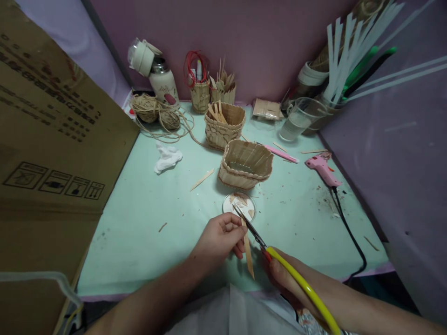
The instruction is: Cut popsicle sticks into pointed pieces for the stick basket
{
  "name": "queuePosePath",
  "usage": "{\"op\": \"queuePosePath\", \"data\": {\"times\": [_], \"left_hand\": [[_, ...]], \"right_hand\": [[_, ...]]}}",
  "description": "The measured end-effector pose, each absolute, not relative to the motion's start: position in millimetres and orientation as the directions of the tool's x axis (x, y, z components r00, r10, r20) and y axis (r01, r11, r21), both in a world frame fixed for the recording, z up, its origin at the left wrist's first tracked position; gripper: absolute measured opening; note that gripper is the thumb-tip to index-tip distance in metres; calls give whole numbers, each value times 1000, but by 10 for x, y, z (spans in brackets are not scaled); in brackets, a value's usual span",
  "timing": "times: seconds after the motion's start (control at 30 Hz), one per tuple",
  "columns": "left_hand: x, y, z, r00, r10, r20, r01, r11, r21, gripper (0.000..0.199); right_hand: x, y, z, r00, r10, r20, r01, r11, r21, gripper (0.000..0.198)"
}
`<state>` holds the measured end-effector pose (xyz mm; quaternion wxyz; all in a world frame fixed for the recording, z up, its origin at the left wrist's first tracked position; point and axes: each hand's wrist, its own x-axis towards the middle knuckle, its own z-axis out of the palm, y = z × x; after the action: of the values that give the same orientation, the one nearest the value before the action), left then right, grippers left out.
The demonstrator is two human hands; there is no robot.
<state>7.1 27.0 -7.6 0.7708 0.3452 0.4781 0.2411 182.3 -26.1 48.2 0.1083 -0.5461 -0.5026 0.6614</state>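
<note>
My left hand (223, 236) pinches a thin flat wooden strip (248, 253), which slants down toward the table's near edge. In my right hand (284, 274) is a pair of scissors (296, 277) with yellow handles. The blades lie beside the strip's upper end, close to my left fingertips; whether they touch the wood I cannot tell. Just beneath the blade tips sits a round white lid or dish (228, 203) holding small wooden clippings. Beyond it stands a small basket (235, 178) made of wooden strips, with a twine-like rim.
Behind are a second basket (223, 135) with sticks, balls of twine (145, 108), a bottle (165, 86) and a plastic cup (296, 123). A pink glue gun (324, 171) with a black cord lies right. Crumpled tissue (167, 158) lies left, near a large cardboard box (52, 139).
</note>
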Motion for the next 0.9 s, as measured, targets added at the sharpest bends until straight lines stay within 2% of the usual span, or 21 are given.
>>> {"op": "queuePosePath", "data": {"times": [0.13, 0.33, 0.63, 0.9], "left_hand": [[59, 275, -75, 430, 690, -582, -43, 660, 750, 16], [51, 290, -58, 433, 675, -598, -44, 678, 734, 14], [24, 297, -72, 459, 626, -630, -64, 731, 679, 4], [37, 327, -57, 453, 565, -689, -16, 778, 628, 5]], "right_hand": [[1812, -244, 501, -456, 612, -646, 408, -501, -763, 47], [1753, -234, 493, -417, 547, -726, 444, -575, -687, 53], [1737, -254, 395, -357, 594, -721, 454, -564, -689, 60], [1714, -253, 428, -339, 573, -746, 442, -603, -664, 61]]}}
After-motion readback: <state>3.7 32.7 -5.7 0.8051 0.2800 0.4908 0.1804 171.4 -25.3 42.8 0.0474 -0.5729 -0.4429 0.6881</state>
